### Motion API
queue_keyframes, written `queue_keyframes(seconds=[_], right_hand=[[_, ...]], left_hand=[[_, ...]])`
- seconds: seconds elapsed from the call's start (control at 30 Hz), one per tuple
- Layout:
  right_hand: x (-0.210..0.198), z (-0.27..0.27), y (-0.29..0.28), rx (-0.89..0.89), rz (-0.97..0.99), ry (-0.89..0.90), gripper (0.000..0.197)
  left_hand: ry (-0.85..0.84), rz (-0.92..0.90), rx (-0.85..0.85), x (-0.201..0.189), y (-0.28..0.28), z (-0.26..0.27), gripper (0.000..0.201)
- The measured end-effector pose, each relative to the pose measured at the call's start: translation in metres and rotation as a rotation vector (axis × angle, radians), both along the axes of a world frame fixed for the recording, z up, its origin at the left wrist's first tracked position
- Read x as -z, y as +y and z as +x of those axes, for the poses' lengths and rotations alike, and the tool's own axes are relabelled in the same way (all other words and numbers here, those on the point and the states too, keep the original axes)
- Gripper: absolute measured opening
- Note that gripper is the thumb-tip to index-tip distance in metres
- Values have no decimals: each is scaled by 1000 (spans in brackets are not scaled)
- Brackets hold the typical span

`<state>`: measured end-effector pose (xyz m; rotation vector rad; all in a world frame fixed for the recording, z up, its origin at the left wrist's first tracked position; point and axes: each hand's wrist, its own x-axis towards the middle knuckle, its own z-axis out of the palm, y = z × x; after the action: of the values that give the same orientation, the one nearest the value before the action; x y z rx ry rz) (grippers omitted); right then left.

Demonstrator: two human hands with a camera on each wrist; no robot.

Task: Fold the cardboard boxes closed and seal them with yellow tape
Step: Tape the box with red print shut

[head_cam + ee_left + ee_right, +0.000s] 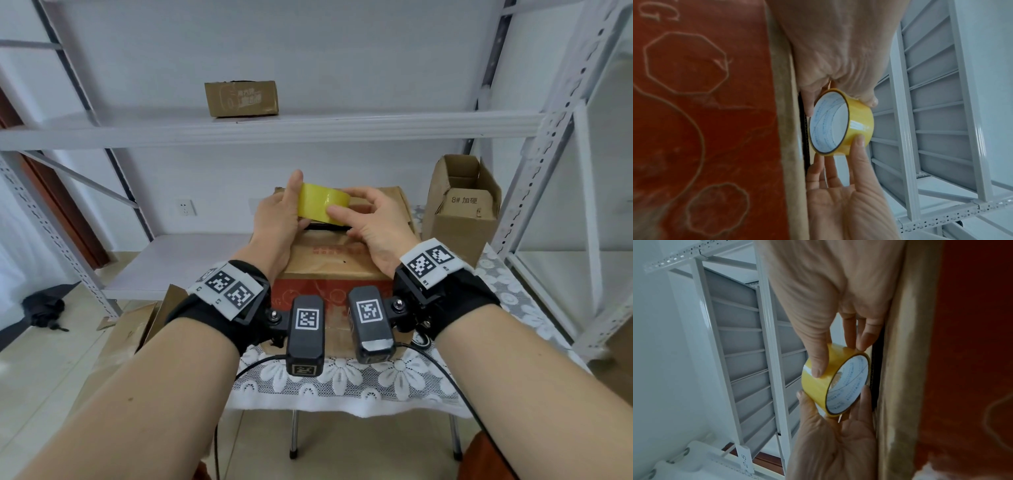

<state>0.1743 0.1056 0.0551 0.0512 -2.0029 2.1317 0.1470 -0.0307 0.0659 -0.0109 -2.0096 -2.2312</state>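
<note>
A roll of yellow tape [322, 204] is held in the air just above a brown cardboard box [329, 260] with red print on its front. My left hand [295, 202] grips the roll's left side, thumb on top and fingers underneath. My right hand [342, 202] pinches the right side, its thumb pressed flat on the yellow band. The left wrist view shows the tape roll [840, 121] and its white core between both hands. In the right wrist view the tape roll [830, 382] is the same. A dark slit runs between the box's folded top flaps, right under the roll.
An open cardboard box [462, 205] stands at the back right of the lace-covered table [342, 380]. Another small box [241, 99] sits on the white metal shelf [274, 126] behind. Flattened cardboard [137, 329] leans at the table's left. A rack upright [534, 164] stands close on the right.
</note>
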Motion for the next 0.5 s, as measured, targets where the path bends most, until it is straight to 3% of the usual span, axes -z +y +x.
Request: queue_keyframes(seconds=[0.13, 0.23, 0.33, 0.5], right_hand=[[0, -1, -2, -21, 2, 11, 37], [1, 0, -3, -10, -29, 10, 31], [1, -2, -1, -36, -140, 13, 27], [-4, 4, 0, -162, -298, -8, 20]], left_hand=[[70, -114, 20, 3, -1, 1, 50], [119, -58, 89, 3, -2, 4, 48], [14, 89, 194, -1, -4, 3, 52], [-95, 56, 445, -3, -8, 5, 58]])
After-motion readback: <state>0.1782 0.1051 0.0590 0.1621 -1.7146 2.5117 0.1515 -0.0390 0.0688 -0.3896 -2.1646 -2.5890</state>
